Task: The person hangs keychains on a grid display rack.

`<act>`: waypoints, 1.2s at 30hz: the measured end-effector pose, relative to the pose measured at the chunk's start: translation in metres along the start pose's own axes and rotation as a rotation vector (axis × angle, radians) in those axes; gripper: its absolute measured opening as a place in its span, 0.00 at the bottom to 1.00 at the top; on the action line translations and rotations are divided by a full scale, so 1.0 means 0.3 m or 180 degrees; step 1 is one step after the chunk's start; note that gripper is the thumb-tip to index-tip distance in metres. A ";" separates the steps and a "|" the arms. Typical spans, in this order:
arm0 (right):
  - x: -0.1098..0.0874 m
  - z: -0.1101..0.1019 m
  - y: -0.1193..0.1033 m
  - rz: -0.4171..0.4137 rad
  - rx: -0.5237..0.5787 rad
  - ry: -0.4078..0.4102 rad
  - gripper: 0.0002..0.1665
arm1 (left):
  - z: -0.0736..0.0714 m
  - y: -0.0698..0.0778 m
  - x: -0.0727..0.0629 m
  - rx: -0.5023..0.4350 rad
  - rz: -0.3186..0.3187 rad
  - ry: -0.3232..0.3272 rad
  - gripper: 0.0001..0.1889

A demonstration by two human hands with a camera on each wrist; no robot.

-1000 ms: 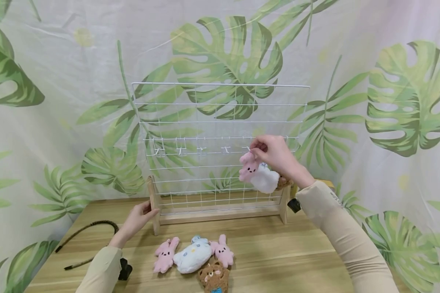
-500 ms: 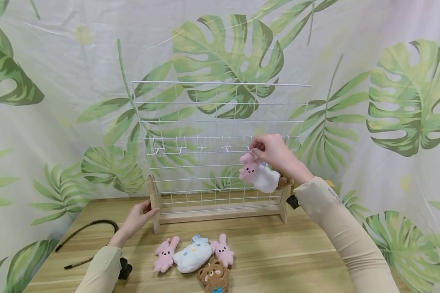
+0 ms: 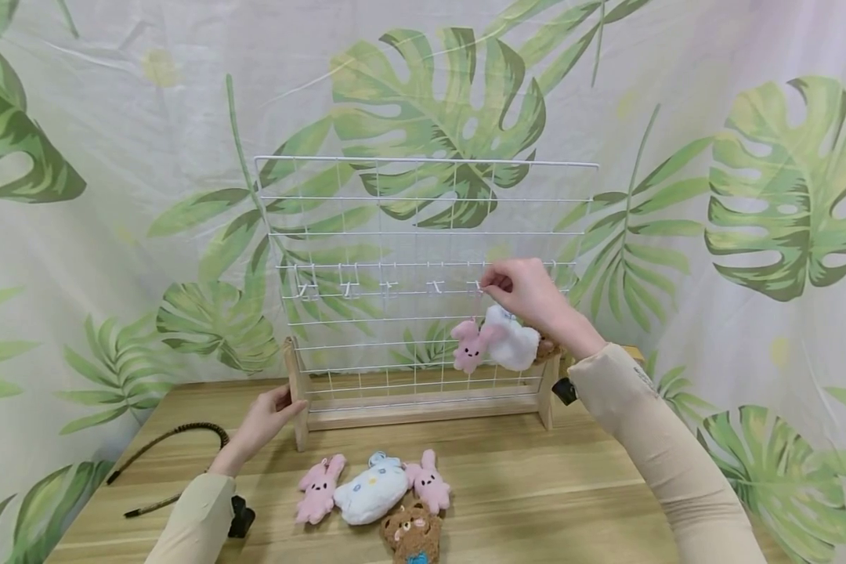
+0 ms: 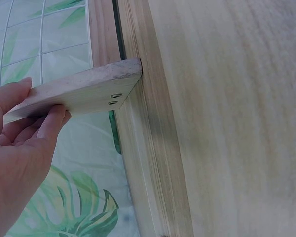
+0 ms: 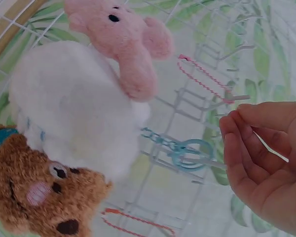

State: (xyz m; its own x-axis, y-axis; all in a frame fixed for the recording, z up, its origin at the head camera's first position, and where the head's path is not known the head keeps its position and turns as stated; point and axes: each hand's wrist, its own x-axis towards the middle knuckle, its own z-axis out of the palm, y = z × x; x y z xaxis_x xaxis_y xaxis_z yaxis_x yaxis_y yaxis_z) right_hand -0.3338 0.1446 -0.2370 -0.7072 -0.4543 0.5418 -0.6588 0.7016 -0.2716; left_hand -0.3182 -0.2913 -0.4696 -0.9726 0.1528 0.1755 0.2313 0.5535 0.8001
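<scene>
My left hand [image 4: 29,133] grips the upright side post [image 4: 89,86] of the wooden stand, thumb on one face and fingers on the other. Higher up, my right hand [image 3: 529,294] has thumb and fingertips together beside a white hook on the wire grid [image 3: 416,235]. A pink plush bunny keychain [image 3: 470,347] hangs there, its pink bead chain [image 5: 204,79] looped over the hook. Beside it hang a white plush keychain [image 5: 74,103] on a blue ring and a brown bear keychain [image 5: 49,192], partly behind my hand in the head view.
On the table lie two pink bunnies [image 3: 319,490] [image 3: 430,484], a white plush [image 3: 371,491] and a brown bear [image 3: 412,533]. A dark headband [image 3: 200,428] lies at the left. More white hooks [image 3: 348,290] line the grid, and a leaf-print curtain [image 3: 677,235] stands behind.
The pink bunny has dropped slightly lower and to the left, from just under my right fingertips to hanging from the hook. My left hand has stayed on the post.
</scene>
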 end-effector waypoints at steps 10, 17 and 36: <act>-0.141 0.056 -0.094 -0.0715 0.0235 0.0137 0.05 | -0.007 0.012 0.000 -0.0052 0.0000 -0.0042 0.27; -0.237 0.330 -0.071 -0.0892 0.0432 -0.0745 0.04 | -0.007 0.016 -0.002 0.0001 0.0015 -0.0015 0.27; -0.261 0.775 -0.013 -0.0267 0.0985 -0.2203 0.04 | -0.002 0.014 -0.007 0.0016 0.0030 0.0001 0.28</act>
State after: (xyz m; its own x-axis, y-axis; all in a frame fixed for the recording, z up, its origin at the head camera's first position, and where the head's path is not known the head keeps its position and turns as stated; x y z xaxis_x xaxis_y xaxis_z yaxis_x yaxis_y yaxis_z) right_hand -0.3356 0.0497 -0.4634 -0.5839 -0.8115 -0.0241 -0.6872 0.5099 -0.5174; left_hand -0.3153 -0.2899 -0.4662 -0.9703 0.1578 0.1832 0.2406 0.5561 0.7955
